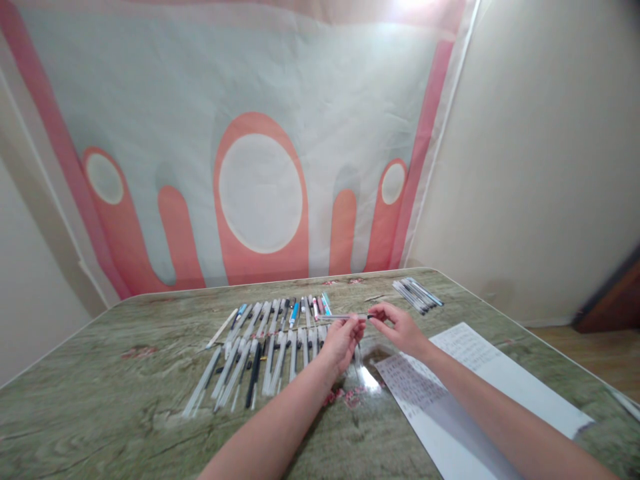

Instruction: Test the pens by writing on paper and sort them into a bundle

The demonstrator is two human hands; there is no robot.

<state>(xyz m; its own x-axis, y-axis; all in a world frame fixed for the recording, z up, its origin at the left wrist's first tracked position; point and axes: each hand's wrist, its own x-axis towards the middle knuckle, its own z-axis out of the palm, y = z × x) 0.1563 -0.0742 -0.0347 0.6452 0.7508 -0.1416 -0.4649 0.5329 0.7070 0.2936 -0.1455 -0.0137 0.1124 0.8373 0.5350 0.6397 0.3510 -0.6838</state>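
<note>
A slim pen with a clear-grey barrel [333, 317] lies level above the table, its left end pointing over the rows of pens. My left hand [344, 343] is closed around the barrel. At the pen's right end, my right hand [397, 327] pinches a small black part between thumb and fingertips; I cannot tell whether that is a cap or the tip. Two rows of pens and pen parts lie on the table to the left, the back row [265, 315] partly with blue and pink pens, the front row [280, 357] mostly clear barrels, one of them a black pen [253, 375].
A bundle of pens [418, 295] lies at the back right of the wood-patterned table [100, 400]. Two sheets of paper with handwriting [520, 393] lie at the right, under my right forearm. Behind the table hangs a pink and grey printed cloth [320, 80].
</note>
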